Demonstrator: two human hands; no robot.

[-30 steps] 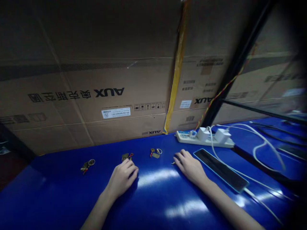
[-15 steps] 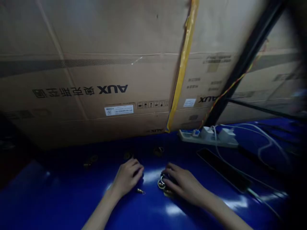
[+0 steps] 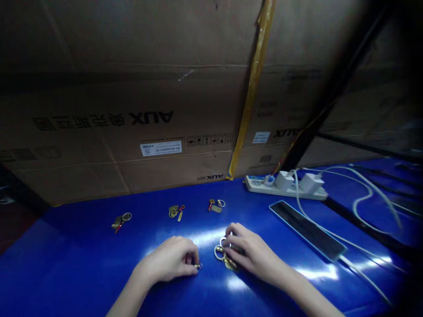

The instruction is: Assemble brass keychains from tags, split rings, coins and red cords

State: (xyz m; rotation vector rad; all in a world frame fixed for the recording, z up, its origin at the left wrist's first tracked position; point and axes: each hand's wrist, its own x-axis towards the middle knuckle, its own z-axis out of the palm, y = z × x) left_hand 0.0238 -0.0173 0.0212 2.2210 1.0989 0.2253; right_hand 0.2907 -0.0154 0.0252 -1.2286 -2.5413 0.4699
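My left hand [image 3: 172,260] is closed, with thumb and forefinger pinching a small brass pendant [image 3: 198,266] that has a tiny ring at its end. Just to the right, my right hand [image 3: 249,251] has its fingers curled over a cluster of key rings [image 3: 219,252] and brass pieces, which its fingertips grip at the near side. Part of that cluster is hidden under the fingers. Behind the hands lie three small keychain sets of brass tags and red beads: one at left [image 3: 120,221], one in the middle [image 3: 176,212] and one towards the right [image 3: 216,205].
The blue table [image 3: 82,268] reaches back to large cardboard boxes [image 3: 99,149]. A white power strip [image 3: 286,188] with plugged-in chargers sits at the back right. In front of it, a phone [image 3: 307,230] lies with a white cable [image 3: 361,281] attached.
My left hand has moved down and taken hold of the small brass pendant that lay loose on the table. My right hand stays at the key rings.
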